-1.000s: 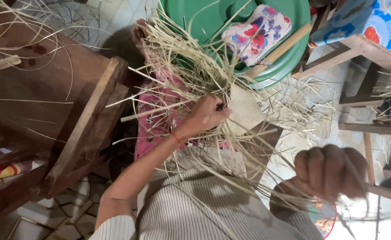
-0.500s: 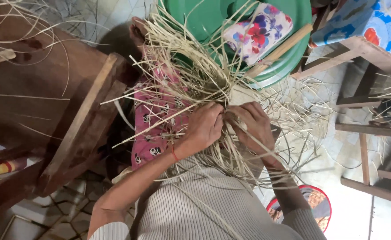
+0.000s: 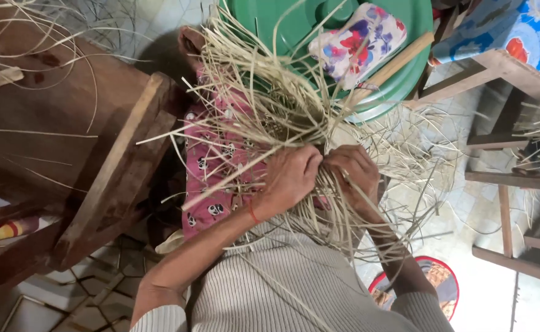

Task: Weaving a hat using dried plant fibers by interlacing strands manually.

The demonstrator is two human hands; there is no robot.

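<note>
A loose bundle of pale straw strips [image 3: 264, 104] fans out over my lap and pink patterned trousers [image 3: 211, 160]. My left hand [image 3: 289, 178] is closed around the strips where they gather, with a red thread on its wrist. My right hand [image 3: 357, 172] sits right beside it, fingers curled into the same gathered strips. Both hands touch each other at the bundle's middle. The strips' lower ends hang down over my striped grey top [image 3: 282, 283].
A green plastic lid or tub [image 3: 301, 24] lies ahead with a floral pouch [image 3: 356, 40] and a wooden stick [image 3: 393, 64] on it. A dark wooden bench [image 3: 67, 141] stands at left. Wooden stool frames [image 3: 509, 160] and more straw are at right. A round patterned mat [image 3: 436, 286] lies on the floor.
My right hand came up from low at the right to join the left hand on the bundle. The left hand kept its grip and shifted slightly lower.
</note>
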